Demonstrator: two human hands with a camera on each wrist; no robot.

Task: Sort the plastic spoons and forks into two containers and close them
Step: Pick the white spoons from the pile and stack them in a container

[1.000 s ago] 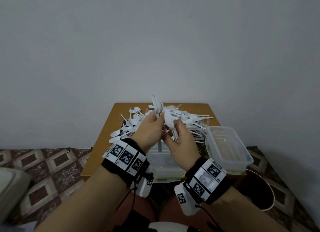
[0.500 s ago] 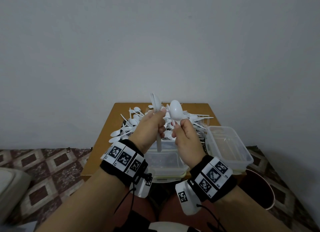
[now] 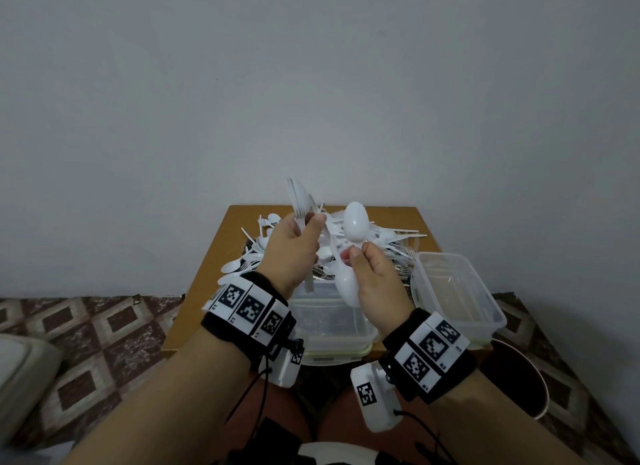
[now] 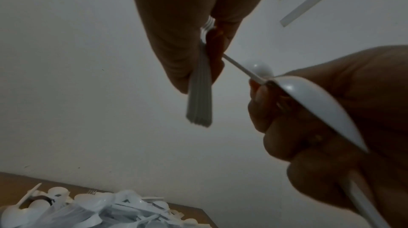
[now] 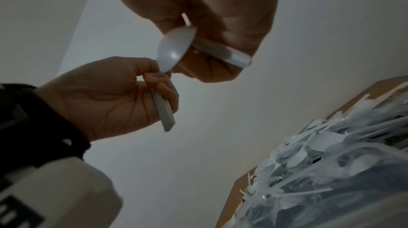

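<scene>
My left hand (image 3: 308, 222) grips a stack of white plastic forks (image 3: 298, 201), tines up, with the handles (image 4: 199, 95) sticking out below the fist. My right hand (image 3: 356, 253) pinches white spoons. One spoon bowl (image 3: 356, 223) stands above the fingers and another spoon bowl (image 3: 346, 288) hangs below the hand. Both hands are raised over the mixed cutlery pile (image 3: 381, 242) on the small wooden table (image 3: 221, 256). In the right wrist view the spoon bowl (image 5: 176, 50) nearly touches the left hand's fingers (image 5: 159, 81). A clear open container (image 3: 332, 326) sits under the hands, and a second clear container (image 3: 457, 291) stands to the right.
The grey wall rises right behind the table. A dark round bin (image 3: 519, 381) stands on the floor below the right container. Patterned floor tiles (image 3: 104, 333) lie to the left. My knees are just below the table's front edge.
My right hand has lifted a spoon from low in front of the pile to upright beside the forks. A second spoon bowl now hangs below that hand. The left hand has barely moved.
</scene>
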